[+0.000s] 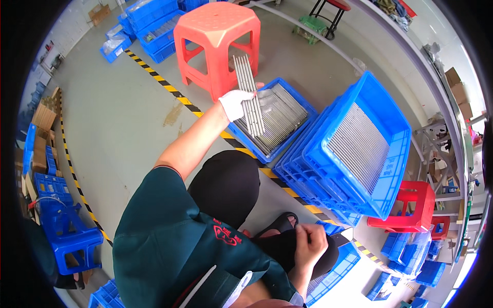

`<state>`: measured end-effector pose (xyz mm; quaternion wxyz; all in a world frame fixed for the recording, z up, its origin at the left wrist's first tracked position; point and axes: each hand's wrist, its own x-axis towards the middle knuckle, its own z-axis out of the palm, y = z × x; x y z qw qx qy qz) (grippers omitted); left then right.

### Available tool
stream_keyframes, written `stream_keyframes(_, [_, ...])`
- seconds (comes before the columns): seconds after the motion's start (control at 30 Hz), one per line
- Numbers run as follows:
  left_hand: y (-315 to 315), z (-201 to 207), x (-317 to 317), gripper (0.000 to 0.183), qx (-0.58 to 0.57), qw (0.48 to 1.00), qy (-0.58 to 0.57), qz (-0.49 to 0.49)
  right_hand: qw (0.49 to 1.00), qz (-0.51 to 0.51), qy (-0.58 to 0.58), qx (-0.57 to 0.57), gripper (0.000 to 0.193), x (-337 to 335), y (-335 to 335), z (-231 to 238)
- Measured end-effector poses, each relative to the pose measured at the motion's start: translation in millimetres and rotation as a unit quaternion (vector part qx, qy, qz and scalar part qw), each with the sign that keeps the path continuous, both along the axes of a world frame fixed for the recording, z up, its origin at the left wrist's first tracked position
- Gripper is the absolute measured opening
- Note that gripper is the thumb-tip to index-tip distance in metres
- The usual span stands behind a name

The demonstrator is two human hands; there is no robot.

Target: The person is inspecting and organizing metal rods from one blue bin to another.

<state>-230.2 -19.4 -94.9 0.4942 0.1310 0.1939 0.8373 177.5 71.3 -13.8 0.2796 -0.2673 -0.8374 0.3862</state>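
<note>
I face one stack of blue plastic crates (313,172), one orange-red plastic stool (217,23) and one low blue crate (294,137), hands apart, bare right hand (311,244) curled near my knee (330,257), white-gloved left hand (236,102) outstretched above that crate, clamping about four slim silver metal rods (252,114)

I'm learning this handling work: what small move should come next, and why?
Probably bring the right hand up to steady the metal rods: the gloved left hand alone grips them, their ends stick out both ways, and the right hand is well away from them.
</note>
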Motion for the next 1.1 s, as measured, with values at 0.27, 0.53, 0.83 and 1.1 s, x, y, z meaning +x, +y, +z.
stream_keyframes(0.27, [0.9, 88.1, 133.6, 0.019, 0.123, 0.992, -0.037, 0.003, 0.867, -0.077, 0.373, -0.321, 0.014, -39.7, -21.8, -13.0])
stream_keyframes(0.53, [-4.9, 113.8, 263.6, 0.027, -0.012, 0.997, -0.052, 0.057, 0.758, -0.009, 0.480, -0.442, 0.007, -51.9, -38.9, -6.2])
stream_keyframes(0.83, [-32.8, 96.0, 263.8, 0.028, -0.074, 0.994, 0.042, -0.065, 0.826, -0.021, 0.418, -0.377, 0.010, -7.4, -32.1, -18.5])
stream_keyframes(1.1, [-68.7, 60.6, 286.0, 0.031, -0.087, 0.921, -0.003, -0.379, 0.885, 0.150, 0.275, -0.345, 0.012, -49.0, 30.1, 19.2])
